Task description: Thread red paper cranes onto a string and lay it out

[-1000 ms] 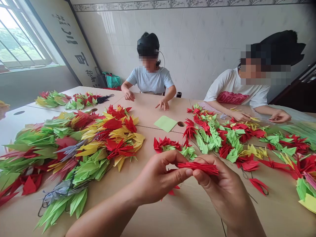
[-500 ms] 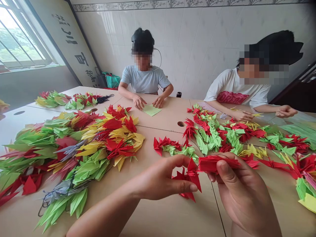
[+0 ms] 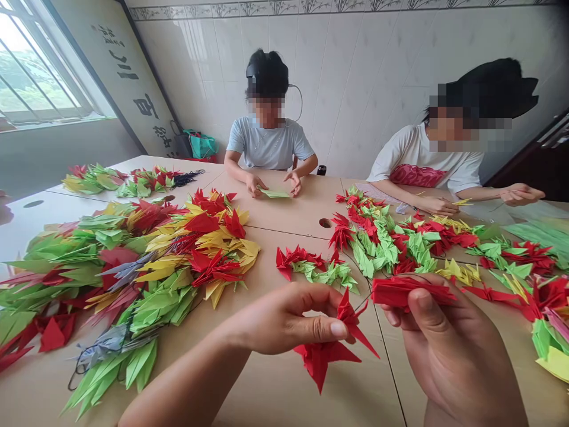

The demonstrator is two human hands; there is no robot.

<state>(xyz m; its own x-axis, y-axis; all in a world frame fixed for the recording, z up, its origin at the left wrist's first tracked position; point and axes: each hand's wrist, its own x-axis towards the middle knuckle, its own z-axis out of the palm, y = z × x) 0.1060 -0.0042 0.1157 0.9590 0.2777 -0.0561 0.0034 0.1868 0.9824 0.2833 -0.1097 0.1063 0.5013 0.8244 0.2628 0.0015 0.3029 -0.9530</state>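
My left hand (image 3: 306,320) is closed on red paper cranes (image 3: 326,356), thumb against fingers, with their pointed tips sticking out below and to the right. My right hand (image 3: 448,338) is closed on a stack of folded red paper (image 3: 413,292), the thumb lying across it. A narrow gap separates the two hands; a thin dark strand seems to run between them. Just beyond them on the table lies a short string of red and green paper cranes (image 3: 317,267). How the red pieces are joined inside my fingers is hidden.
A large heap of green, yellow and red paper cranes (image 3: 133,255) covers the left. More strings of cranes (image 3: 382,237) lie at the right. Across the table (image 3: 284,225), one person (image 3: 271,142) handles green paper (image 3: 273,193); another person (image 3: 427,160) holds yellow pieces (image 3: 463,202).
My right hand has moved slightly right with its red stack, widening the gap. The red cranes at my left hand have turned and hang lower. The person opposite has lifted the green paper's edge.
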